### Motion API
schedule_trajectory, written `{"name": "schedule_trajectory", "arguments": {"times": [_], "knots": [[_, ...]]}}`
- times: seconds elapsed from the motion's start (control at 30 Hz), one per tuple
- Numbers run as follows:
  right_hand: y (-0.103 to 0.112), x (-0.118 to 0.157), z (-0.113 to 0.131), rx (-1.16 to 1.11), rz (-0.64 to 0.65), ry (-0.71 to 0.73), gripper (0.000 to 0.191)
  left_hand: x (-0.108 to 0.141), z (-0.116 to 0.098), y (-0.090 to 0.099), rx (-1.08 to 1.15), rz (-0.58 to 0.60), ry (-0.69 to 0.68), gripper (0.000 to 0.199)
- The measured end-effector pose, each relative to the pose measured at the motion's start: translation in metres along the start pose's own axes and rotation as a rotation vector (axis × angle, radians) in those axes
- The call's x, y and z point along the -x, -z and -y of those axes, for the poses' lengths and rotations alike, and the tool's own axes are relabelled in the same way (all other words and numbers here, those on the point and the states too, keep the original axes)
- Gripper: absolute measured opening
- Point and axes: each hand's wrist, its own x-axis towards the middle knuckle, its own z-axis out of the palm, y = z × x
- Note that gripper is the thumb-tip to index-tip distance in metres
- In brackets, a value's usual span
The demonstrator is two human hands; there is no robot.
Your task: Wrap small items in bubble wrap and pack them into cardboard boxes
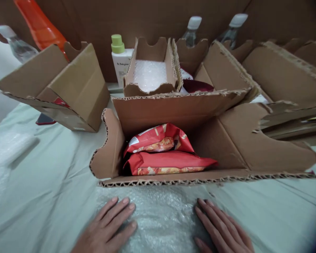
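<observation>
A sheet of clear bubble wrap lies flat on the pale green cloth, close to me. My left hand rests palm down at its left side, fingers stretched out. On the right side my right hand lies palm down too, its fingers extended and pointing away from me. Neither hand holds anything. Just beyond the wrap stands an open cardboard box with a cut-down front edge. Inside it, toward the left, are two red food packets, a front one and a rear one.
Behind are a narrow box lined with bubble wrap and more cardboard boxes. A lotion bottle and an orange bottle stand at the back. Left are an angled box, a phone-like dark object and rolled bubble wrap.
</observation>
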Motion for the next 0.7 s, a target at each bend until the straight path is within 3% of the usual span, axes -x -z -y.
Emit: {"name": "schedule_trajectory", "arguments": {"times": [0.23,0.37,0.5,0.6,0.7], "knots": [[0.027,-0.010,-0.001,-0.191,0.088,-0.002,0.053,-0.025,-0.003,0.042,0.197,0.127,0.096,0.051],[0.050,0.008,-0.004,-0.247,0.210,0.046,0.045,-0.023,-0.002,0.046,0.196,0.135,0.120,0.049],[0.068,0.017,0.012,-0.227,0.284,0.101,0.041,-0.021,-0.015,0.048,0.191,0.091,0.131,0.043],[0.063,0.011,0.030,-0.220,0.210,0.144,0.032,-0.020,-0.035,0.051,0.209,0.105,0.137,0.044],[0.053,0.003,0.044,-0.261,0.037,0.148,0.019,-0.018,-0.056,0.053,0.193,0.174,0.152,0.062]]}}
